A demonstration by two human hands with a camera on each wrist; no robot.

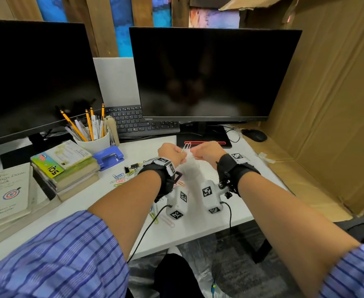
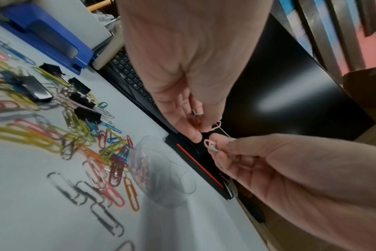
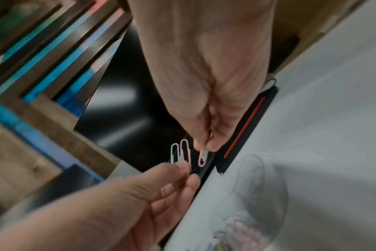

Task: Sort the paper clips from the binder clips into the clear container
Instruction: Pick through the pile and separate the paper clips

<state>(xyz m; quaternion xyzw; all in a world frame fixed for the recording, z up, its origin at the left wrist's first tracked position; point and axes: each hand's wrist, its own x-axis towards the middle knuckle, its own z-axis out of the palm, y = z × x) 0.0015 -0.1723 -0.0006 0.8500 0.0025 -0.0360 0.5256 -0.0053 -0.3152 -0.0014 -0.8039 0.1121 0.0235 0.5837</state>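
Note:
Both hands are raised together above the clear container [image 1: 190, 171] [image 2: 161, 171] [image 3: 259, 191], which holds several pink clips. My left hand [image 1: 182, 152] [image 2: 199, 130] [image 3: 187, 171] pinches a pale green clip and a pink paper clip [image 3: 184, 152] [image 1: 186, 147]. My right hand [image 1: 195, 153] [image 3: 201, 146] [image 2: 215, 144] pinches another pink paper clip [image 3: 203, 157] [image 2: 209, 144]. A thin wire seems to join the two hands' clips. On the desk to the left, coloured paper clips [image 1: 118, 179] [image 2: 110, 152] lie mixed with black binder clips [image 1: 133, 166] [image 2: 87, 112].
Two dark monitors [image 1: 209, 74] stand behind, and the right one's base [image 1: 204, 144] lies just beyond my hands. A keyboard [image 1: 138, 123], a pen cup [image 1: 93, 138], a blue hole punch [image 1: 109, 157] and stacked books [image 1: 69, 168] sit left. A mouse [image 1: 255, 135] and a cardboard wall [image 1: 327, 125] are on the right.

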